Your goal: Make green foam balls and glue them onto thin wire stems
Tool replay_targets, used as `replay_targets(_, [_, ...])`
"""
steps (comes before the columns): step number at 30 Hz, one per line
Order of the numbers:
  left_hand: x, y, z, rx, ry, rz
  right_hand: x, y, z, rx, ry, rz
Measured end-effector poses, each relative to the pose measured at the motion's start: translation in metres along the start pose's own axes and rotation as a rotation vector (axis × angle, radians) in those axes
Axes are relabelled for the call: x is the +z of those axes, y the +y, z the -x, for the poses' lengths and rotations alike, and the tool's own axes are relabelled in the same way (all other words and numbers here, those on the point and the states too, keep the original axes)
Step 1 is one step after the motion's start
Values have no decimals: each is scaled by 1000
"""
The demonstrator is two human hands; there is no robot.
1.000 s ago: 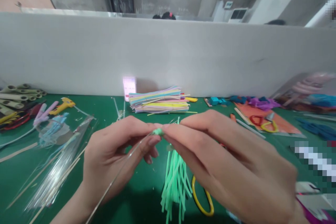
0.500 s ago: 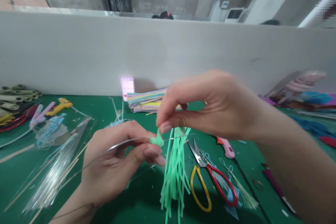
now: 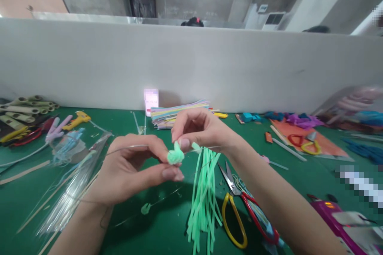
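Observation:
A small bunched knot of light green strip (image 3: 176, 156) sits between the thumb and forefinger of my left hand (image 3: 128, 173), whose fingers are closed on it. From above, my right hand (image 3: 202, 129) pinches the strip's upper end; a short green tail shows beneath its fingers. A thin clear or metallic strand (image 3: 127, 148) runs past the left hand at the knot's height. Lower down, a second green knot (image 3: 145, 208) hangs on a fine strand. Loose green strips (image 3: 205, 199) lie in a bundle below my right hand.
Scissors (image 3: 234, 195) with yellow and red handles lie right of the bundle. Behind stand pastel strips (image 3: 167, 115) and a lit phone (image 3: 151, 101). Clear-wrapped sticks (image 3: 72, 191) and a yellow glue gun (image 3: 78, 119) are left; an orange sheet (image 3: 326, 147) is right. A white partition (image 3: 191, 63) closes the back.
My right hand has moved slightly down and back from the camera, still pinching the strip. The view has shifted, showing more of the table's right side. The second knot has come into sight.

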State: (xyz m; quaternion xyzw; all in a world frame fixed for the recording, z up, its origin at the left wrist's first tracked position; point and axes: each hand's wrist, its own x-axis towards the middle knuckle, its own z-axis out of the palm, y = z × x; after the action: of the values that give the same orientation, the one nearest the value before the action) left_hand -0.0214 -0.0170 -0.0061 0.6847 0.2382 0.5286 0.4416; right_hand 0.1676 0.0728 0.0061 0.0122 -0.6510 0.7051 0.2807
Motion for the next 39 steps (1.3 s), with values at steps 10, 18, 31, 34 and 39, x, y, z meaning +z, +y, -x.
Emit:
replay_targets(10, [4,-10,-3,59,32,206,3,11,-4,2,24,-63])
replay_targets(18, [8,-17,-12,40,130,359,-3,16,-3,-23,141,-12])
replay_targets(31, [10,-24,-16,-39,256,323,-18,14,0,22,176,60])
replay_targets(34, [11,-23,-18,-83,265,336,-22,16,3,21,185,90])
replay_targets(39, [14,-22,-18,-156,225,335,-29,3,5,24,208,138])
